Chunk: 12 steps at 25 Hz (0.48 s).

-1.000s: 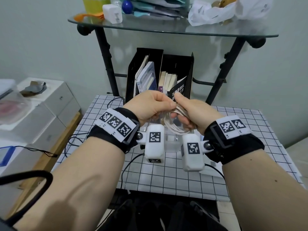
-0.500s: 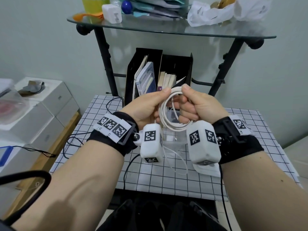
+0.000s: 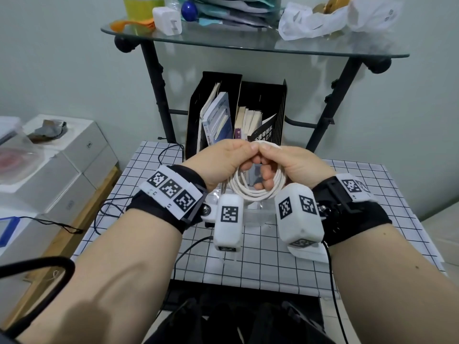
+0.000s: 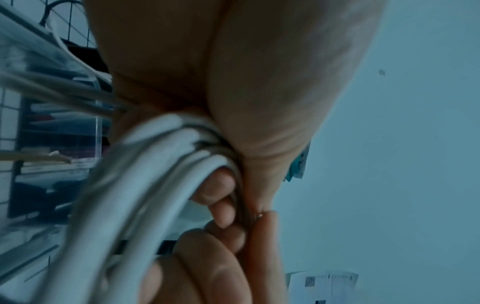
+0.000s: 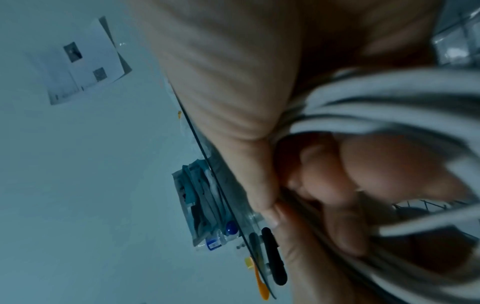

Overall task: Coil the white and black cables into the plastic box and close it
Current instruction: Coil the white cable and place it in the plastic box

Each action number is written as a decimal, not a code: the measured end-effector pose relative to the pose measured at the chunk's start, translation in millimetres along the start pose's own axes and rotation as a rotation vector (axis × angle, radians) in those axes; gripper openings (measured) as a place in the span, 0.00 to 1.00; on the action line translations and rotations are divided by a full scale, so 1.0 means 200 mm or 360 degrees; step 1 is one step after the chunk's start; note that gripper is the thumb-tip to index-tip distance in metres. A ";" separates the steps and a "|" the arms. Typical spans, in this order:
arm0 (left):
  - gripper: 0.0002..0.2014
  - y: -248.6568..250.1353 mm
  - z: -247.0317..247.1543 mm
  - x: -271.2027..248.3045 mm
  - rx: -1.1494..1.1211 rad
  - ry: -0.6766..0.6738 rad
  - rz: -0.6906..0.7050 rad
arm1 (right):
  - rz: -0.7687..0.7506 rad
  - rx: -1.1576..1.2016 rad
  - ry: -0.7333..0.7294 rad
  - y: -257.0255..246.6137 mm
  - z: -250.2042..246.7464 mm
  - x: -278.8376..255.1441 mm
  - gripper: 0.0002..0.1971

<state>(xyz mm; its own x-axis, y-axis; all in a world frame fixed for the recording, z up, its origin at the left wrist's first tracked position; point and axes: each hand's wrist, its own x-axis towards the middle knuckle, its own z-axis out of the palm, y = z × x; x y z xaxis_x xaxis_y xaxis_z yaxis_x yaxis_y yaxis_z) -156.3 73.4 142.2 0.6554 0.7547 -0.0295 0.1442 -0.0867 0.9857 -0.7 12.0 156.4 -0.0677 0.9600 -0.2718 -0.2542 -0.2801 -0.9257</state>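
Observation:
The white cable (image 3: 258,193) hangs as a round coil of several loops above the table. My left hand (image 3: 248,155) and right hand (image 3: 265,155) meet at the coil's top, and both pinch the bundled strands there. In the left wrist view the strands (image 4: 145,185) run between thumb and curled fingers. The right wrist view shows the white cable (image 5: 389,107) crossing the palm under curled fingers. The clear plastic box (image 3: 255,216) stands on the checked table right below the coil, partly hidden by the wrist cameras. A thin black cable (image 3: 161,155) lies on the table's left side.
A black file holder (image 3: 263,108) with books stands at the table's back, under a cluttered glass shelf (image 3: 248,45). White boxes (image 3: 82,150) are stacked to the left. A flat white piece (image 3: 308,254) lies on the checked table (image 3: 372,194) beneath my right wrist.
Both hands lifted the bunched white cable and spread it into a round hanging coil. The loose tail that dangled half a second ago is no longer seen. My hands moved closer together.

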 end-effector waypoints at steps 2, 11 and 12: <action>0.15 0.01 0.01 0.00 -0.0040 0.0024 -0.0016 | -0.0069 0.0051 0.0007 0.02 0.01 0.00 0.16; 0.18 0.00 0.02 -0.02 -0.0283 0.0066 -0.0053 | -0.0059 0.0367 0.0089 0.03 0.01 0.00 0.17; 0.18 0.00 0.02 -0.02 -0.0254 0.0053 -0.0047 | 0.0009 0.0321 0.0068 0.02 0.02 -0.01 0.17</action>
<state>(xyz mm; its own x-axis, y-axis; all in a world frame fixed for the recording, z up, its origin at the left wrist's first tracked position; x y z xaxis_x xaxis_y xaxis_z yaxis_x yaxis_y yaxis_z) -156.0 67.3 141.8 0.6273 0.7768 -0.0558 0.0417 0.0381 0.9984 -4.6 8.6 155.2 -0.0297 0.9561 -0.2916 -0.4426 -0.2741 -0.8538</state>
